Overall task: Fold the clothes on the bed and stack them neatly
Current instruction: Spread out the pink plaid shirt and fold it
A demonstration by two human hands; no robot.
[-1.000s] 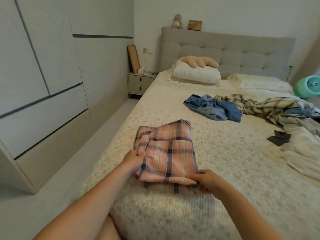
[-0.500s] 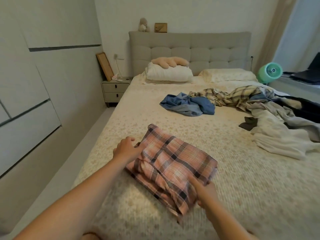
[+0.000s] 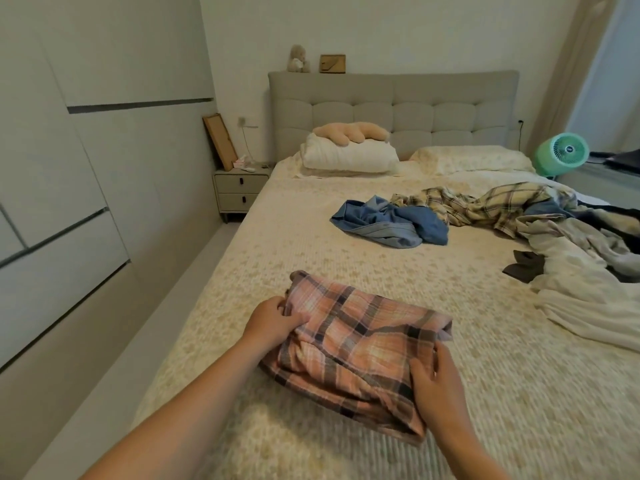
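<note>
Fingers of the left hand (image 3: 273,320) curl round the far left edge of the pink plaid garment (image 3: 356,344); the right hand (image 3: 434,379) clamps its near right corner. Since a second ago the folded bundle has swung diagonal and lifted slightly off the bed (image 3: 311,237), seemingly headed for stacking. Soft, crinkly weave; knobbly cream bedspread; crumpled clothes pile (image 3: 502,220) still unfolded

A single wide-angle head-mounted view looks forward and down from the foot of the bed (image 3: 311,237) toward the headboard (image 3: 393,109) at upper centre, close above the forearms entering from the lower edge of the frame.
</note>
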